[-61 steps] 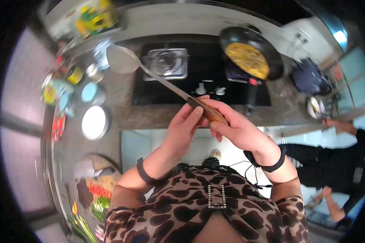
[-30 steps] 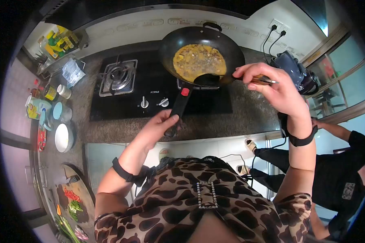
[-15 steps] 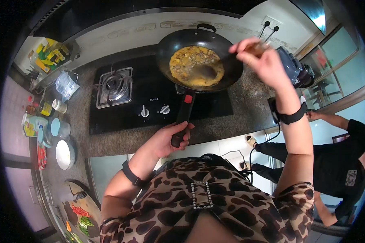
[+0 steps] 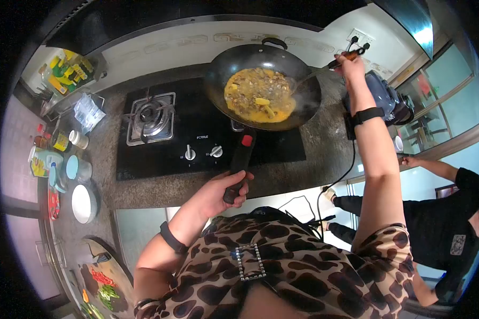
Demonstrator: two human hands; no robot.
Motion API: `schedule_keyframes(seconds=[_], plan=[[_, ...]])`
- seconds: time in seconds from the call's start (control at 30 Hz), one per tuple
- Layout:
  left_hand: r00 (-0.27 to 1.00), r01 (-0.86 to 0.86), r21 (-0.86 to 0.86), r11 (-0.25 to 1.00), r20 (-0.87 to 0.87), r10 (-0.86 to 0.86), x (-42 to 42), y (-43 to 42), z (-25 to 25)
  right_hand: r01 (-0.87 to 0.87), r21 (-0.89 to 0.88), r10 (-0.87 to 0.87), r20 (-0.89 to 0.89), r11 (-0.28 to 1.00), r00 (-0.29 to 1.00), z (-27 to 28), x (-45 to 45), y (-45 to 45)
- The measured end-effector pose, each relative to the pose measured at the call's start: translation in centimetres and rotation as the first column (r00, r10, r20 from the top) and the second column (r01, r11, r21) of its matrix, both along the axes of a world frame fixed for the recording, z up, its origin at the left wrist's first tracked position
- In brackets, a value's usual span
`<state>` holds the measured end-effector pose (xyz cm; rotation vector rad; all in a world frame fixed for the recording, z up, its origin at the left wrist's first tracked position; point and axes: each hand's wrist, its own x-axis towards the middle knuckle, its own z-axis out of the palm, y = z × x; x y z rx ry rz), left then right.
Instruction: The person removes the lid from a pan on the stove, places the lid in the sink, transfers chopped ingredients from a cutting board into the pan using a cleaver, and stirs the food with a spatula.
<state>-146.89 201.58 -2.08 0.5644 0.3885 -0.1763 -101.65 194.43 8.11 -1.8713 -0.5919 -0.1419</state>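
Note:
A dark wok (image 4: 298, 111) sits over the right burner, with yellow egg-like food (image 4: 250, 90) and liquid bubbling in it. My left hand (image 4: 218, 194) is closed round the end of its long black handle (image 4: 243, 159), which has a red patch. At the wok's right rim, my right hand (image 4: 351, 68) grips a cooking spatula (image 4: 327, 68) with a dark handle and a brownish end. The spatula's head rests at the right side of the food, partly hidden, so its exact shape is unclear.
Left of the wok is a bare gas burner (image 4: 150, 118). A white bowl (image 4: 83, 204), bottles and jars line the left counter. Chopped red and green vegetables (image 4: 107, 290) lie on a cutting board. A dark appliance (image 4: 380, 98) stands right. Another person (image 4: 447, 218) is at the right.
My right hand has moved up and to the right, drawing the spatula's head from the middle of the food towards the wok's right side. My left hand stays on the handle.

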Motion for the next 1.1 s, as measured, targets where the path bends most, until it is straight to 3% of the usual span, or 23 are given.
schedule_keyframes(seconds=[0.07,0.17,0.23,0.3,0.33,0.37,0.43,0.5,0.57,0.63,0.73,0.83,0.97,1.03,1.1], plan=[[1.000,-0.010,-0.009,1.000,0.003,0.010,0.0,-0.1,0.3,-0.079,0.241,0.155,-0.317,0.967,0.936,-1.8,0.0,0.7],[1.000,-0.015,-0.011,1.000,0.003,0.015,-0.1,-0.2,0.3,-0.133,0.364,0.281,-0.391,0.922,0.877,-2.6,-1.0,1.1],[1.000,-0.013,-0.001,1.000,-0.001,0.013,-0.1,-0.1,0.3,-0.152,0.370,0.295,-0.370,0.917,0.881,-1.5,-2.8,1.5],[1.000,-0.003,0.008,1.000,0.007,0.003,0.0,-0.1,0.3,-0.308,0.324,0.388,-0.219,0.895,0.895,0.5,-5.5,1.9],[1.000,0.001,0.007,1.000,0.006,-0.001,0.0,-0.1,0.4,-0.342,0.190,0.374,-0.172,0.920,0.911,1.7,-6.9,1.9],[1.000,-0.003,-0.014,1.000,0.000,0.003,0.0,-0.1,0.5,-0.337,0.189,0.369,-0.174,0.922,0.913,2.6,-8.1,2.0],[1.000,0.000,-0.037,0.999,-0.004,0.000,0.1,0.0,0.4,-0.505,0.135,0.507,0.014,0.853,0.862,3.9,-10.5,2.1],[0.999,0.006,-0.046,0.999,0.032,-0.004,0.1,0.1,0.2,-0.536,0.069,0.533,0.068,0.841,0.844,5.1,-12.6,2.1],[0.999,0.012,-0.042,0.999,0.038,-0.010,0.1,0.2,0.1,-0.703,-0.003,0.683,0.237,0.711,0.690,6.1,-14.6,2.1],[0.999,0.016,-0.040,0.999,0.044,-0.014,0.1,0.2,0.2,-0.684,-0.006,0.671,0.206,0.729,0.713,7.3,-16.5,1.9],[1.000,-0.004,-0.043,0.999,0.020,0.005,0.1,0.2,0.3,-0.714,-0.041,0.684,0.332,0.699,0.650,8.5,-17.2,1.5],[0.999,0.003,-0.066,0.998,0.040,0.000,0.1,0.2,0.1,-0.672,-0.073,0.661,0.286,0.737,0.694,9.3,-18.0,0.8],[0.999,-0.001,-0.094,0.996,0.044,0.005,0.1,0.2,0.1,-0.739,0.039,0.725,0.164,0.673,0.669,7.8,-19.5,2.3],[0.999,-0.001,-0.096,0.995,0.046,0.005,0.1,0.1,0.1,-0.719,0.021,0.708,0.153,0.695,0.689,6.2,-19.5,3.2],[1.000,-0.015,-0.038,0.999,0.003,0.015,0.1,0.0,0.1,-0.705,0.116,0.692,0.136,0.700,0.709,4.3,-18.5,4.3]])
